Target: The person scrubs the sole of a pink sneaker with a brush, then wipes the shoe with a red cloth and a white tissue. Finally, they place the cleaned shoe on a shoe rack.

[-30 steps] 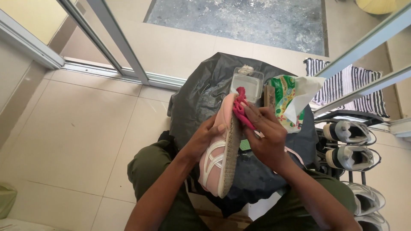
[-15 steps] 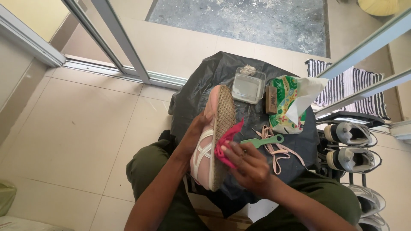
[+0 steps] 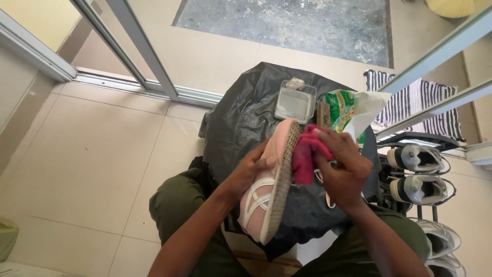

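From the head camera, looking down over the person's lap, the left hand [image 3: 254, 172] grips a pink sneaker [image 3: 268, 187] around its upper, fingers wrapped over the side and thumb near the white stripes, so the shoe stands on edge with its tan, textured sole turned toward three o'clock. The shoe sits at the centre of the view, above a black plastic sheet [image 3: 241, 118] spread over the tiled floor.

The right hand [image 3: 342, 172] is closed around a bunched magenta cloth [image 3: 306, 154], pinching it in the fingers and pressing it against the sole near the toe.

The sneaker looks light and mostly soft in the upper, stiffer along the rubber sole; the mid-upper, where the left hand already sits, seems the surest hold, since the sole edge is narrow. The cloth is limp and will fold wherever it is squeezed.

Toward twelve o'clock lies a clear plastic box [image 3: 294, 101], and at about one o'clock a green and white packet [image 3: 344, 110]. At three o'clock a shoe rack [image 3: 417, 177] carries grey and white sneakers, with a striped mat [image 3: 435, 105] behind it.
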